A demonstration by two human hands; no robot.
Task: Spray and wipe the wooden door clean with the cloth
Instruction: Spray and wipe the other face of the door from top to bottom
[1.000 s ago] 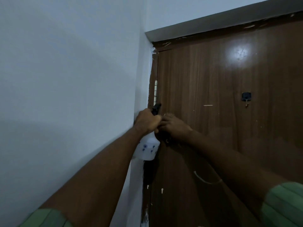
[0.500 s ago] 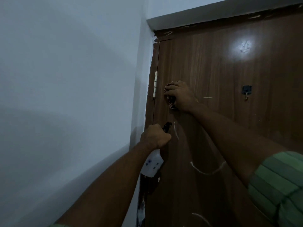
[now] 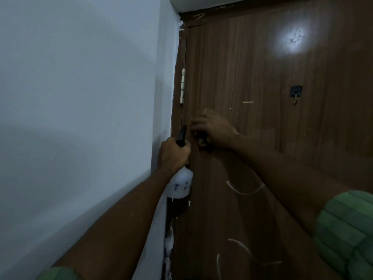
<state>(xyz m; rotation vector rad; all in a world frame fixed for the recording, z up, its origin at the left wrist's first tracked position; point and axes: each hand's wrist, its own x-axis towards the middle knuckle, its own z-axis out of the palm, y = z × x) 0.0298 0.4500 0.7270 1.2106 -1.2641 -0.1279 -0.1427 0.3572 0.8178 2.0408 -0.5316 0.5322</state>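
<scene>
The brown wooden door (image 3: pixel 262 67) fills the right half of the view and bears pale streaks and marks. My left hand (image 3: pixel 173 155) grips the neck of a white spray bottle (image 3: pixel 179 185) with a black nozzle, close to the door's hinge edge. Just right of it my right hand (image 3: pixel 214 128) presses a dark cloth (image 3: pixel 202 141) against the door; only a small part of the cloth shows under the palm. The right hand is motion-blurred.
A plain white wall (image 3: pixel 80 118) takes up the left half. A pale hinge (image 3: pixel 182 87) sits on the door's left edge above my hands. A small black hook (image 3: pixel 296 92) hangs on the door to the upper right. The door frame top runs along the upper edge.
My right hand with the cloth has gone up the door and come back down beside the bottle. My left hand with the bottle has dipped slightly lower.
</scene>
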